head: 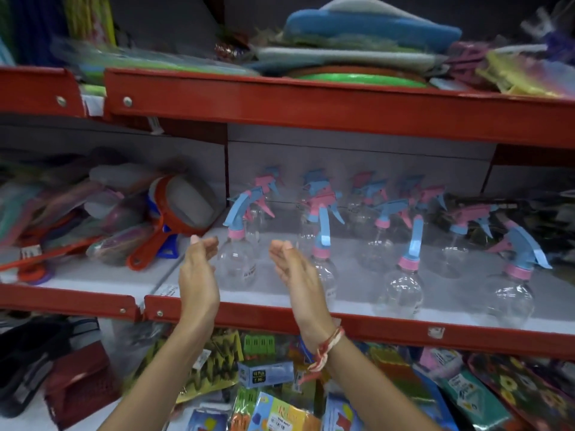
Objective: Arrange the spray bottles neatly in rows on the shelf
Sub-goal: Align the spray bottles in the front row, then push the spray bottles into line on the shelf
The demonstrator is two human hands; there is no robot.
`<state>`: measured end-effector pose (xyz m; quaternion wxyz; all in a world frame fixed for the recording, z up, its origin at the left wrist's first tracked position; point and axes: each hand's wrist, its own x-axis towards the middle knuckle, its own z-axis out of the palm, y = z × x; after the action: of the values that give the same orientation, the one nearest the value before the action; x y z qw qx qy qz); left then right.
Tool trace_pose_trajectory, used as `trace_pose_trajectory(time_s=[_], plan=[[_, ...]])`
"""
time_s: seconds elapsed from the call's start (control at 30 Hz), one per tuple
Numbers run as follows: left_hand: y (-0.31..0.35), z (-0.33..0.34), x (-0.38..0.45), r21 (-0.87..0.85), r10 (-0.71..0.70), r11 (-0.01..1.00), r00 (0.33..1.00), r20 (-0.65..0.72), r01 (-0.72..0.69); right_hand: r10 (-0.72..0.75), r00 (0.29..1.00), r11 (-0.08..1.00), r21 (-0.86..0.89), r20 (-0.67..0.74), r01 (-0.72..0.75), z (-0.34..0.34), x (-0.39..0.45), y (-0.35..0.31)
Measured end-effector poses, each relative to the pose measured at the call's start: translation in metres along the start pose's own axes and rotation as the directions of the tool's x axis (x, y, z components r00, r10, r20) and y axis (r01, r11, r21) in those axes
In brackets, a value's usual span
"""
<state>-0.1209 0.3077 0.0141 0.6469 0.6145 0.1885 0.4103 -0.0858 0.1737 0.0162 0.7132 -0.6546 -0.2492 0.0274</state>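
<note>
Several clear spray bottles with pink and blue trigger heads stand in rough rows on the white middle shelf (280,295). The front-left bottle (236,259) stands between my two hands. My left hand (197,272) is cupped just left of it, fingers apart, holding nothing. My right hand (294,270), with a red-and-white thread on the wrist, is cupped just right of it and partly covers another front bottle (323,262). Neither hand touches the front-left bottle. More front bottles (404,284) (513,290) stand to the right, and a back row (367,194) sits near the wall.
A red-framed sieve (183,206) and packaged goods lie on the shelf to the left. The red upper shelf edge (311,101) hangs overhead, piled with sponges and mats. Below the red front lip (249,318) lie colourful packets.
</note>
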Motion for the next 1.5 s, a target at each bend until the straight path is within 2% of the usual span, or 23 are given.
trace_pose_trajectory(time_s=[0.1, 0.23, 0.6, 0.87, 1.0, 1.1, 1.3, 1.5], plan=[[-0.002, -0.004, 0.012, 0.084, -0.107, 0.991, 0.990, 0.089, 0.100, 0.122, 0.990, 0.992, -0.050, 0.068, -0.119, 0.021, 0.019, 0.008], [-0.001, -0.004, 0.023, 0.108, -0.242, 0.968, 0.952, 0.188, 0.225, 0.204, 0.973, 0.975, -0.111, 0.106, -0.192, 0.036, 0.036, 0.011], [0.007, -0.033, 0.015, 0.110, -0.288, 0.958, 0.912, 0.294, 0.267, 0.255, 0.944, 0.966, -0.029, 0.209, -0.255, 0.031, 0.013, 0.010], [0.003, -0.045, 0.004, 0.136, -0.285, 0.957, 0.916, 0.284, 0.255, 0.236, 0.960, 0.972, -0.043, 0.149, -0.232, 0.037, 0.020, 0.006], [0.005, -0.047, -0.015, 0.145, -0.335, 0.942, 0.869, 0.364, 0.302, 0.252, 0.946, 0.966, 0.003, 0.205, -0.259, 0.044, 0.038, 0.008], [0.011, -0.044, -0.020, 0.152, -0.335, 0.942, 0.850, 0.407, 0.299, 0.251, 0.938, 0.967, -0.027, 0.241, -0.252, 0.049, 0.039, 0.009], [0.017, -0.043, 0.003, 0.264, -0.374, 0.921, 0.844, 0.385, 0.288, 0.219, 0.929, 0.972, 0.015, 0.300, -0.234, 0.044, 0.026, 0.008], [0.026, -0.038, 0.017, 0.233, -0.367, 0.927, 0.844, 0.392, 0.294, 0.266, 0.911, 0.961, -0.015, 0.314, -0.275, 0.040, 0.016, 0.007]])
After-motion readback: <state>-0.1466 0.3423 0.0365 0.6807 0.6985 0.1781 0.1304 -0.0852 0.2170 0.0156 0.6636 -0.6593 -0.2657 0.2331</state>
